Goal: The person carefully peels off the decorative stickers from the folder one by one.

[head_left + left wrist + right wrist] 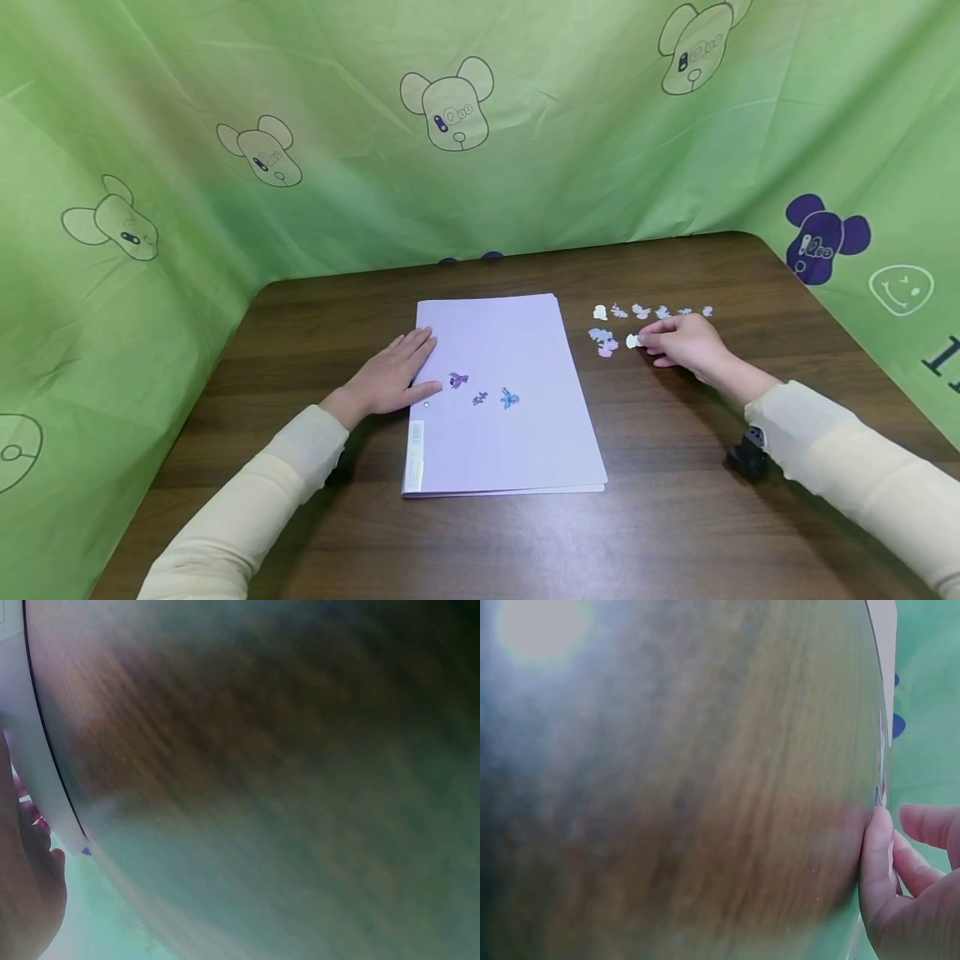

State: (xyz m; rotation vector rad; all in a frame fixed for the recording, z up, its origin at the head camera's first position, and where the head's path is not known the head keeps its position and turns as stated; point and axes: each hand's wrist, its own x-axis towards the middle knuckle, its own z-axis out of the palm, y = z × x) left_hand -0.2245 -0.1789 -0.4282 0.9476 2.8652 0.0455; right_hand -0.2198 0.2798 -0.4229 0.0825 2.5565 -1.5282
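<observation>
"What did that cut-out look like to you?"

"Small, flat and creamy white, with an uneven outline (too tiny, from where I stood, for finer detail). The folder was pale lilac, with a narrow label near its lower left corner and three little figures on its cover, in purple, grey and blue."

"And the hands?"

"The right hand was stretched out over the table, its fingertips pinching the cut-out. The left hand lay with straight fingers on the folder's left edge, its thumb pointing toward the purple figure."

"So where was the cut-out, exactly?"

"At the right hand's fingertips, past the folder's right edge and well apart from the left hand. Near it, on the folder's side, was a cluster of bluish and pink pieces; a row of similar pieces ran behind it, farther from the person."
</observation>
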